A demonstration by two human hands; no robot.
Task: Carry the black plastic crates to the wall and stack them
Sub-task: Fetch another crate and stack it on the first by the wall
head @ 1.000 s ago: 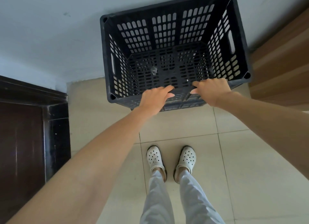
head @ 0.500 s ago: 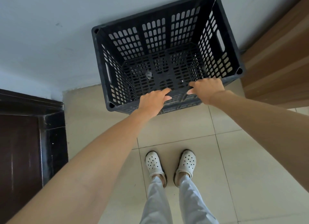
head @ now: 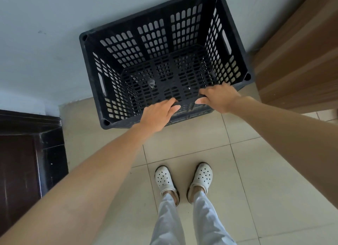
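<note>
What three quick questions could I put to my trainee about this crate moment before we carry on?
1. True or false: the left hand and the right hand each hold a side handle slot of the black crate.
2. What stands just to the right of the crate, as the person sees it? A. a brown wooden panel B. a sink C. a ladder
3. Fill in: the crate's far side faces the pale ____.
Key: 1 false, both hands hold the near rim; 2 A; 3 wall.
</note>
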